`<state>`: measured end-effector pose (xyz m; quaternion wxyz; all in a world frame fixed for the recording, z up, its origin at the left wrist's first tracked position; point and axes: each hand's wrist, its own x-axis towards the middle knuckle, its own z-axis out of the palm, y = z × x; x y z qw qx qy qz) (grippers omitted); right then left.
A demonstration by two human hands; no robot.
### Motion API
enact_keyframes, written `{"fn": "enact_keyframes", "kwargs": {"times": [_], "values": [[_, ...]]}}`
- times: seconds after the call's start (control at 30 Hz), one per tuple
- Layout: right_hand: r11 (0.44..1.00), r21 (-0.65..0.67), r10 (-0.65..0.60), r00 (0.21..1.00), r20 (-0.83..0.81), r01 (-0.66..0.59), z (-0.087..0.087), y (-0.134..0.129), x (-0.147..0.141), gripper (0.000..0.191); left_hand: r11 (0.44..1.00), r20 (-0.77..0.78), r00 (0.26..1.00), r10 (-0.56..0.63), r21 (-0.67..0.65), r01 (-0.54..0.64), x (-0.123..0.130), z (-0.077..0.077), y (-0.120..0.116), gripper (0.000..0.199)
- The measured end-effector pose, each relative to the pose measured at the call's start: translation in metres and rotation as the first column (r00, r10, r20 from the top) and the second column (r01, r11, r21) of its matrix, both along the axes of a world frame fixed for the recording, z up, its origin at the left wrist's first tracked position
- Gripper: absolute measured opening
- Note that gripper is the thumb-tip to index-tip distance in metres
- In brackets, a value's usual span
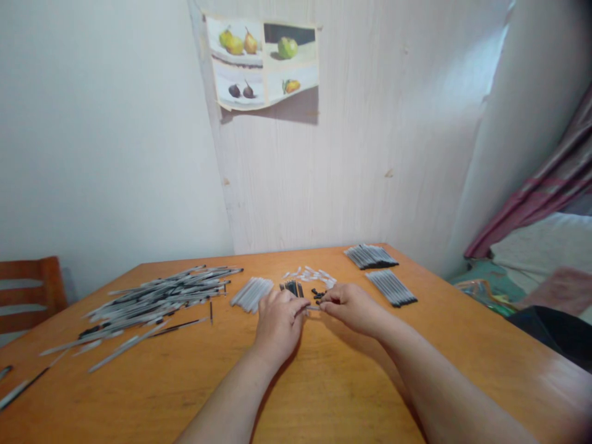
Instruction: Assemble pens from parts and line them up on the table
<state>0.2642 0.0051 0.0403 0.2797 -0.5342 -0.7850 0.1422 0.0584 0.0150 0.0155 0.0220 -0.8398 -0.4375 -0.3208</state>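
Left grip [280,316] pinches a tube [314,308], just nearer than the black caps [318,295]; right grip [350,306] meets its right end, hold unclear. Likely step: end fitting; next move calls for alignment.

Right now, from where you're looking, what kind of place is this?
Probably a room in someone's home: there are fruit pictures on the wall, a wooden chair at the left and a pinkish curtain at the right.
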Motion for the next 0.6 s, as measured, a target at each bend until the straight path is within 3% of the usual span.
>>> {"fn": "enact_keyframes", "kwargs": {"times": [0.17,0.33,0.47,0.6], "values": [[0.996,-0.072,0.048,0.999,-0.024,-0.050,0.000,-0.001,-0.001,0.024,0.999,-0.021,1.000,-0.021,0.039,0.022,0.001,-0.002,-0.002,0.029],[0.997,-0.075,-0.012,0.998,-0.061,0.007,-0.001,0.001,0.002,0.014,0.994,0.018,1.000,0.001,0.107,-0.002,0.002,-0.003,0.000,0.034],[0.981,-0.049,-0.193,0.979,-0.072,0.190,0.001,0.011,0.022,0.014,0.983,0.099,0.993,0.068,0.161,-0.083,0.001,-0.002,0.003,0.041],[0.885,-0.052,-0.465,0.883,-0.057,0.463,0.001,0.021,0.059,0.016,0.982,0.121,0.990,0.077,0.160,-0.096,-0.001,-0.002,0.005,0.033]]}}
